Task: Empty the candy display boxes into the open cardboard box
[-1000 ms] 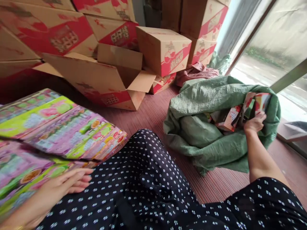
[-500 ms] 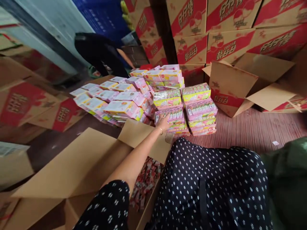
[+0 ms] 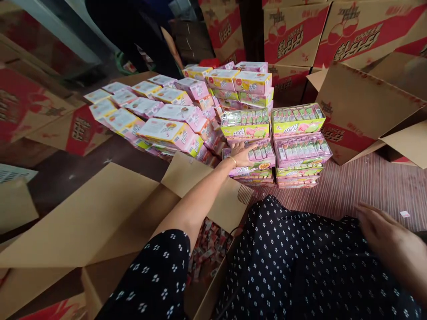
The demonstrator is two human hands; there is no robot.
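Two hands show: your left hand point(image 3: 242, 155), spread open, rests atop the pink pack point(image 3: 265, 152) on the floor point(image 3: 360, 189), whose long side runs left-right; your right hand point(image 3: 393, 235), loosely open, seemingly empty, is farther, rightward over your lap point(image 3: 300, 249).
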